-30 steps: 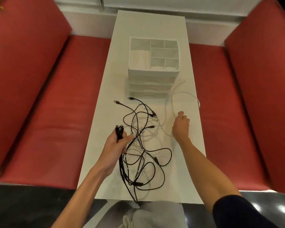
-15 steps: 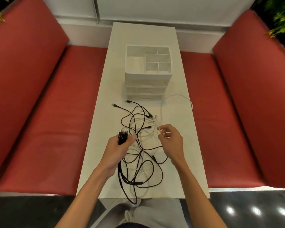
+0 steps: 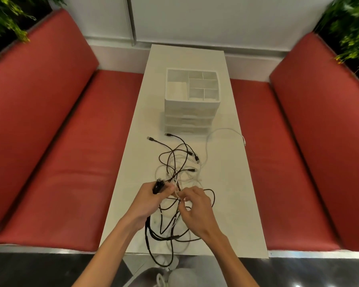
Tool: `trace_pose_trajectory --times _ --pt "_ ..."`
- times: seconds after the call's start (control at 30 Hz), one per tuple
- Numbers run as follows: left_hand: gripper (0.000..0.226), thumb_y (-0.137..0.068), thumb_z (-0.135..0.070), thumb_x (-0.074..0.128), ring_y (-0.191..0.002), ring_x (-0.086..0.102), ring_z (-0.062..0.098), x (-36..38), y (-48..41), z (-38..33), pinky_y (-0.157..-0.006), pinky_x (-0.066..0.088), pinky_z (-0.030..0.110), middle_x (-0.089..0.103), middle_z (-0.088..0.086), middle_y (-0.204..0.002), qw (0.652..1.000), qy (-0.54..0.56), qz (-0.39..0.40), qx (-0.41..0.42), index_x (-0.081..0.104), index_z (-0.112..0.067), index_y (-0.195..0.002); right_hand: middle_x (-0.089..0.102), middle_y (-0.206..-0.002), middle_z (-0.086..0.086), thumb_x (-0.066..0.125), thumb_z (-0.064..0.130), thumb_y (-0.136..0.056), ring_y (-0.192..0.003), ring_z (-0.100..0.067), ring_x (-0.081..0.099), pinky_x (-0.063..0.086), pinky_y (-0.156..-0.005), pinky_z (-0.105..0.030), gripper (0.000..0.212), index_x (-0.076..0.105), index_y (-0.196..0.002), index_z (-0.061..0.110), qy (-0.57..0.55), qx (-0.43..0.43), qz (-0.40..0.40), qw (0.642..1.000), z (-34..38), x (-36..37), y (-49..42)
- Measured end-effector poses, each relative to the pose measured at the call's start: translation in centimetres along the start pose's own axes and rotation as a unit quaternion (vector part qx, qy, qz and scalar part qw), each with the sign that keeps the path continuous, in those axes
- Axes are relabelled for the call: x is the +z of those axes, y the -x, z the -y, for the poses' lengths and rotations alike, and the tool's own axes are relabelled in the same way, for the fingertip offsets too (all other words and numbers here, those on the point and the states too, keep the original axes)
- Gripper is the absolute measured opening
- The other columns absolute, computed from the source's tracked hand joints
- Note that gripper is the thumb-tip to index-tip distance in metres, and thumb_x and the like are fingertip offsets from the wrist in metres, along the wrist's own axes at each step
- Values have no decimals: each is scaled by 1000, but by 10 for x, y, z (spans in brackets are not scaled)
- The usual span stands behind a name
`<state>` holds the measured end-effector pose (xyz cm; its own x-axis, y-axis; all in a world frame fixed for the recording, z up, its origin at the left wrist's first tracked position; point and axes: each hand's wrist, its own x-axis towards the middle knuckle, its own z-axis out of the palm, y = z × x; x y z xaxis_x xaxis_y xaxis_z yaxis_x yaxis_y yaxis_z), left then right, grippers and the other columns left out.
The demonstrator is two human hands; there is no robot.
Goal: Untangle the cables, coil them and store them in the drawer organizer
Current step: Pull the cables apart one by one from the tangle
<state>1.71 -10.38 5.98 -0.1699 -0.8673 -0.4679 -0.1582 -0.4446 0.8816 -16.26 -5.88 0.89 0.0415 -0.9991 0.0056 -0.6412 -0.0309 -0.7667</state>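
My left hand (image 3: 147,200) is closed around a bunch of black plugs (image 3: 159,186). My right hand (image 3: 195,206) pinches a white cable (image 3: 177,193) right beside it. The messy cables (image 3: 181,162) lie under and past my hands, before the drawer box (image 3: 192,100). They look soft, light and floppy. Holding near the plugs seems best.
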Motion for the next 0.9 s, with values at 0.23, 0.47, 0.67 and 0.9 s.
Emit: trace_pose_trajectory --times 0.23,0.47,0.67,0.9 --pt "18 -102 -35 70 -104 71 -2 -4 15 0 -89 46 19 81 -9 -104 998 -44 16 51 80 -19 -99 79 -127 -3 50 47 -97 -126 -24 68 40 -109 -47 49 78 -127 20 -434 218 75 871 32 -17 -39" --pt "16 -103 -29 68 -105 71 2 -10 32 7 -91 47 13 80 -6 -101 994 -82 38 62 76 -18 -95 78 -87 -9 47 30 -112 -75 -24 72 54 -72 -35 40 65 -131 0 -599 345 -72 720 50 -45 -86" --pt "13 -103 -21 68 -100 72 6 -23 43 24 -93 50 21 79 -5 -101 992 -111 38 37 76 -18 -94 76 -85 -8 54 19 -110 -69 -20 70 54 -71 -35 26 69 -127 7 -549 269 -103 785 69 -74 -99" --pt "15 -106 -37 63 -60 51 -2 -30 38 15 -61 39 23 62 -22 -67 997 -39 -69 24 68 -23 -102 73 -96 -10 50 16 -115 -78 -23 64 52 -68 -34 23 66 -132 21 -415 94 -12 905 107 -73 -75"
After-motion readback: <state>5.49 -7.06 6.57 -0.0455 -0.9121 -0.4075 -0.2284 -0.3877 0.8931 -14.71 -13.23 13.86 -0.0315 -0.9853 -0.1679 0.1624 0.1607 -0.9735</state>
